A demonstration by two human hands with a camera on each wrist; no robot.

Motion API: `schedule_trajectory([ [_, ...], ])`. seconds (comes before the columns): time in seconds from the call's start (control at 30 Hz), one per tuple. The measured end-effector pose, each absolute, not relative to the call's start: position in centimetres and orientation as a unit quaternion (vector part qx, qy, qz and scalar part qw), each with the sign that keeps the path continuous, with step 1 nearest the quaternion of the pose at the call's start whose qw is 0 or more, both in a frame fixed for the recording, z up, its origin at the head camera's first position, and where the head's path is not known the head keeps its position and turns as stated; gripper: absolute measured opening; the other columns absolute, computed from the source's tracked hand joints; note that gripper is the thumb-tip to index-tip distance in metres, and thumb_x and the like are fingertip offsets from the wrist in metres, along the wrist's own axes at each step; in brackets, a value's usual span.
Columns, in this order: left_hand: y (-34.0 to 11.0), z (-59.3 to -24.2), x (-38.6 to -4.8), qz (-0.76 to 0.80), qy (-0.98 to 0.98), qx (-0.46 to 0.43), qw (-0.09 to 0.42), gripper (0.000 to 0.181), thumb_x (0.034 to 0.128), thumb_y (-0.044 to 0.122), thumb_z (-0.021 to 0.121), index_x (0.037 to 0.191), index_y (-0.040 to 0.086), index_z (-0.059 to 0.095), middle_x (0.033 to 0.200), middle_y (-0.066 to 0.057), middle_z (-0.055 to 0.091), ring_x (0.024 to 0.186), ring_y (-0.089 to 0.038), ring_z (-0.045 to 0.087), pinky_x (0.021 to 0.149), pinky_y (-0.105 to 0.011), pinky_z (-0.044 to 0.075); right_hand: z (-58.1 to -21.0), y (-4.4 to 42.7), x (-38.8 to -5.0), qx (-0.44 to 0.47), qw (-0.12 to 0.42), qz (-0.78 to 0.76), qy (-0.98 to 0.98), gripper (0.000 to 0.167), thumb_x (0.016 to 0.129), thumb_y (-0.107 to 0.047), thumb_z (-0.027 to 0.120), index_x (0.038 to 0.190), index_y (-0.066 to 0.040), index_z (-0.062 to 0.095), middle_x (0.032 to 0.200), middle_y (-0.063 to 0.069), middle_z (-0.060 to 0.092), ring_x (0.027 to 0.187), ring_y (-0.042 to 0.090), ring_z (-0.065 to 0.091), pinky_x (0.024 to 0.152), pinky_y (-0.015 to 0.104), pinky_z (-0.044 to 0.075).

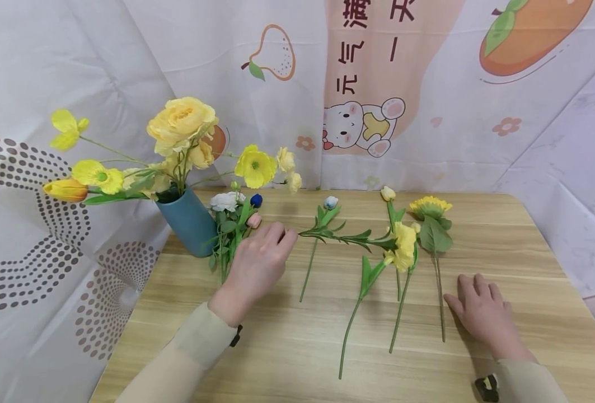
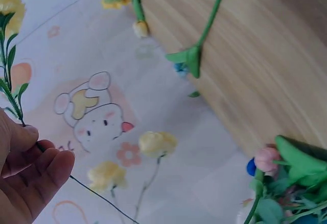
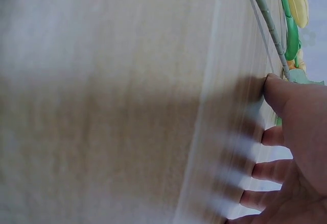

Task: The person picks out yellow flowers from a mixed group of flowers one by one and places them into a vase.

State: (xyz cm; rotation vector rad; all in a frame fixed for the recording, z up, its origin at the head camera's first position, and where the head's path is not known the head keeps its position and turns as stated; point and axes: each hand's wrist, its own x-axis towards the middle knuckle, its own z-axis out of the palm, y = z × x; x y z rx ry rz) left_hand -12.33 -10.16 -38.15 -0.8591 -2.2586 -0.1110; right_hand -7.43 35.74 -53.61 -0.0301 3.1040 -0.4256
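Observation:
My left hand (image 1: 264,254) pinches the thin stem of a yellow flower with ruffled petals (image 1: 404,246). Its leafy stem (image 2: 10,71) runs between thumb and fingers in the left wrist view, and the bloom points right in the head view. My right hand (image 1: 483,310) rests on the table with fingers spread, beside the stem of a sunflower (image 1: 430,207). A tilted blue vase (image 1: 188,224) at the left holds several yellow flowers, among them a large pale yellow bloom (image 1: 181,123) and a yellow-orange tulip (image 1: 65,190).
Between the hands lie a pale blue tulip (image 1: 331,202), a cream tulip (image 1: 388,193) and other green stems (image 1: 350,336). Near the vase lies a bunch with a white flower (image 1: 226,201), a blue bud (image 1: 256,200) and a pink tulip (image 1: 254,220). A printed curtain (image 1: 287,112) hangs behind the wooden table (image 1: 277,358).

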Motion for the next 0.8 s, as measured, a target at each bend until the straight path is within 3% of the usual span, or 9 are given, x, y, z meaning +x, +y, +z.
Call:
schedule_trajectory([
  [0.17, -9.9, -37.3, -11.9, -0.035, -0.86, -0.347, 0.372, 0.019, 0.09, -0.011, 0.06, 0.099, 0.003, 0.068, 0.081, -0.01, 0.06, 0.066, -0.022, 0.061, 0.039, -0.026, 0.041, -53.7, 35.7, -7.4, -0.009, 0.003, -0.139, 0.99, 0.055, 0.107, -0.041, 0.049, 0.14, 0.001, 0.035, 0.143, 0.047, 0.028, 0.125, 0.07, 0.028, 0.086, 0.087, 0.028],
  [0.37, -9.5, -36.3, -11.3, -0.036, -0.85, -0.357, 0.385, 0.019, 0.0936, -0.009, 0.054, 0.099, 0.004, 0.068, 0.081, -0.008, 0.06, 0.065, -0.02, 0.06, 0.038, -0.024, 0.035, -53.7, 35.7, -7.4, -0.009, -0.002, -0.141, 0.99, 0.055, 0.107, -0.041, 0.049, 0.14, 0.002, 0.035, 0.143, 0.047, 0.029, 0.125, 0.07, 0.028, 0.086, 0.087, 0.028],
  [0.6, -9.4, -35.3, -11.0, -0.037, -0.841, -0.358, 0.403, 0.02, 0.0968, -0.008, 0.053, 0.098, 0.004, 0.069, 0.082, -0.008, 0.061, 0.067, -0.02, 0.061, 0.043, -0.025, 0.043, -53.6, 35.5, -7.2, -0.011, -0.004, -0.141, 0.99, 0.055, 0.107, -0.04, 0.05, 0.139, 0.002, 0.035, 0.143, 0.046, 0.029, 0.125, 0.07, 0.028, 0.085, 0.087, 0.028],
  [0.8, -9.4, -35.0, -11.3, -0.052, -0.846, -0.338, 0.408, 0.031, 0.0905, -0.019, 0.048, 0.098, 0.005, 0.068, 0.078, -0.007, 0.056, 0.058, -0.015, 0.046, 0.047, -0.026, 0.036, -53.4, 35.5, -7.3, -0.01, 0.002, -0.138, 0.99, 0.058, 0.108, -0.041, 0.049, 0.142, 0.004, 0.035, 0.144, 0.047, 0.027, 0.125, 0.071, 0.027, 0.086, 0.087, 0.028],
])
